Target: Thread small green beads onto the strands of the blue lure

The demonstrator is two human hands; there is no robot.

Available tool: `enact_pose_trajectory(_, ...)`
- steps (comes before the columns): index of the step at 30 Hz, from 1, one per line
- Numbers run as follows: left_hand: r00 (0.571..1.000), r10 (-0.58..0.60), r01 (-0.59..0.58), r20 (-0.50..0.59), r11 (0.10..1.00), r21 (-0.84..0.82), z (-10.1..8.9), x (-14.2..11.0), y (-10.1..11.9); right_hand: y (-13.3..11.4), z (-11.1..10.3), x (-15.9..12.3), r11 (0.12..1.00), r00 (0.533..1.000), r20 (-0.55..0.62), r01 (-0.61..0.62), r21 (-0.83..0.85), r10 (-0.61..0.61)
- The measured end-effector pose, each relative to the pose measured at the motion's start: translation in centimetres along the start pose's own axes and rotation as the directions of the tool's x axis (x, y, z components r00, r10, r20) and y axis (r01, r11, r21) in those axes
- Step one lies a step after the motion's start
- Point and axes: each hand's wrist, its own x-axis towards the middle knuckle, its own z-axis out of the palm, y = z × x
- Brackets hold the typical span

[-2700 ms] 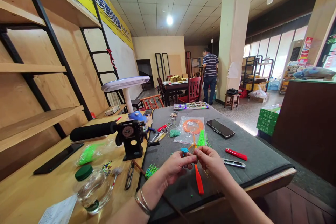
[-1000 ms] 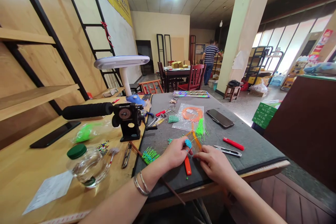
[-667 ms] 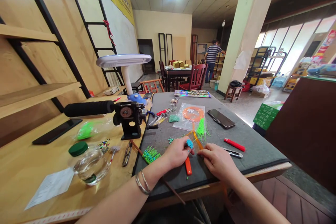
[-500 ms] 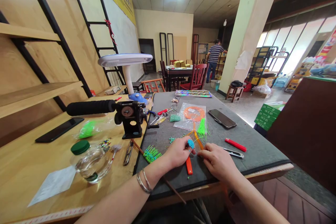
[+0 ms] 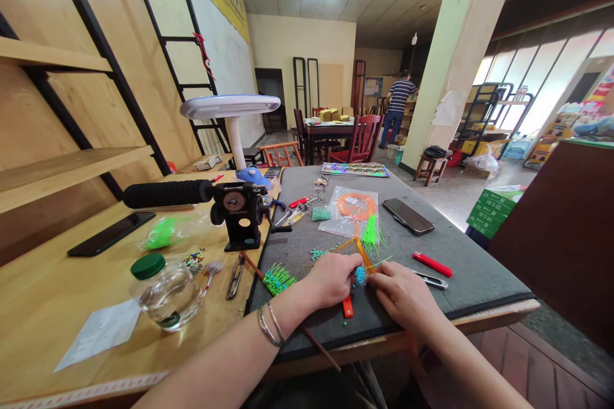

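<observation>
My left hand [image 5: 332, 279], with bracelets at its wrist, is closed, its fingertips at a cluster of small blue beads [image 5: 359, 275] that it grips. My right hand [image 5: 401, 289] pinches just right of the beads; what lies between its fingertips is too small to make out. A thin green strand runs above these fingers. Orange line [image 5: 363, 253] stretches from behind the hands toward a bundle of bright green strands [image 5: 370, 234]. Partly under my left hand lies a red-handled tool [image 5: 348, 307]. Green strands with blue beads [image 5: 278, 279] lie left of my left hand.
Left stand a black crank winder [image 5: 242, 217] and a water jar [image 5: 167, 297] with a green lid. A phone [image 5: 407, 215], red marker-like stick [image 5: 432, 264] and metal snips [image 5: 432, 279] lie right on the grey mat [image 5: 465, 294]. A person [image 5: 399, 105] stands far behind.
The blue bead cluster has shifted right and slightly down, nearer my right fingertips. My left fingers have turned over it. The person at the back has moved slightly right.
</observation>
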Motion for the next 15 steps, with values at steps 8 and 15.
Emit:
enact_pose_trajectory(8, 1.000, -0.001, 0.000, -0.006, 0.999, -0.048, -0.4, -0.2, -0.3, -0.2, -0.1, 0.3, 0.998, 0.998, 0.002, 0.055, 0.036, -0.055)
enact_pose_trajectory(15, 0.998, 0.056, -0.055, 0.013, 0.997, -0.052, -0.8, -0.6, -0.2, -0.5, -1.4, -0.8, 0.991, 0.992, 0.051, 0.107, 0.087, -0.111)
